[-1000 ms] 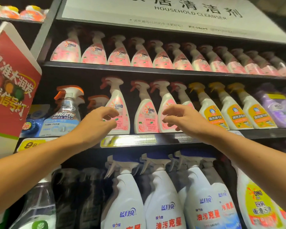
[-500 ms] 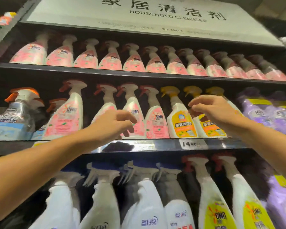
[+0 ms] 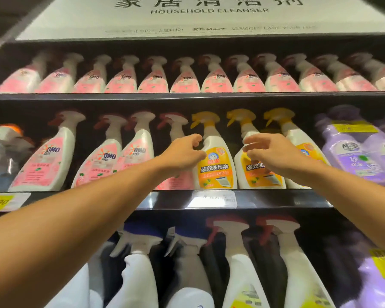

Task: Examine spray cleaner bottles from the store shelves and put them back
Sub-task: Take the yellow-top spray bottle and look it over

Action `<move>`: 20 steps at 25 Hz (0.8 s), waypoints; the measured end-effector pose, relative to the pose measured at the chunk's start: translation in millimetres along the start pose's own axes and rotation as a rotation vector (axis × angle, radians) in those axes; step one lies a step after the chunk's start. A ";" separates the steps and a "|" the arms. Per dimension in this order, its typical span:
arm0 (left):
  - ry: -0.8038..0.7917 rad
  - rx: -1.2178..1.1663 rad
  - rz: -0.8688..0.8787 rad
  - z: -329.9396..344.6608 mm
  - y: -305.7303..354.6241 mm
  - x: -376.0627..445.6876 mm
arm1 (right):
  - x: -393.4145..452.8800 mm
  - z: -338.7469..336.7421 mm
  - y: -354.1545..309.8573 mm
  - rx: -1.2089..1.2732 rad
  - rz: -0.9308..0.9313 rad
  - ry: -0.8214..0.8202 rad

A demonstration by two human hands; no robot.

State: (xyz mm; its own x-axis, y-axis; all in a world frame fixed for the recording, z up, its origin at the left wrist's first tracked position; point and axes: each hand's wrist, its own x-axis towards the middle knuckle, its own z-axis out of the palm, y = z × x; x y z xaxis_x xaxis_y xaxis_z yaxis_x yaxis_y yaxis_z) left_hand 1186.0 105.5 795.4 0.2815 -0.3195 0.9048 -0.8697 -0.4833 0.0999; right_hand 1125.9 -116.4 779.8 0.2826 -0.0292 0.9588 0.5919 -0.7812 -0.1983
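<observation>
Three white spray bottles with yellow triggers and orange labels stand on the middle shelf [image 3: 276, 200]. My left hand [image 3: 182, 154] reaches up beside the leftmost yellow-trigger bottle [image 3: 216, 165], fingers loosely curled at its left shoulder, holding nothing. My right hand [image 3: 269, 152] hovers in front of the second yellow-trigger bottle [image 3: 256, 174], fingers relaxed and spread, covering part of its label. Whether either hand touches a bottle is unclear.
Pink-label OMO spray bottles [image 3: 107, 161] fill the middle shelf's left part and the whole top shelf [image 3: 187, 95]. Purple bottles [image 3: 351, 156] stand at the right. Below are white spray bottles [image 3: 238, 263]. A "Household Cleanser" sign [image 3: 209, 18] hangs above.
The view and both hands have shifted right along the middle shelf, from the pink OMO bottles to the yellow-trigger bottles. Both hands are now nearer those bottles.
</observation>
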 end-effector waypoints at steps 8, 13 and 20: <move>-0.062 0.230 -0.103 28.2 -2.5 23.3 | -3.4 6.6 28.2 0.042 -0.108 0.042; -0.007 -0.057 -0.225 22.6 -0.1 27.6 | -4.7 1.3 30.7 0.139 -0.110 0.075; -0.093 -0.334 -0.373 19.9 9.1 13.3 | -8.0 2.1 24.5 0.152 -0.133 0.060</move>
State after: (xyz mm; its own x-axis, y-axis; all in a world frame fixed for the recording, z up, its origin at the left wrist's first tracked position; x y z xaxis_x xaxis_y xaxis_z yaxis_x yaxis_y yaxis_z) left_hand 1190.0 80.6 800.0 0.6192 -0.2531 0.7433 -0.7810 -0.2963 0.5497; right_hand 1139.7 -134.0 766.8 0.1517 0.0277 0.9880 0.7296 -0.6775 -0.0930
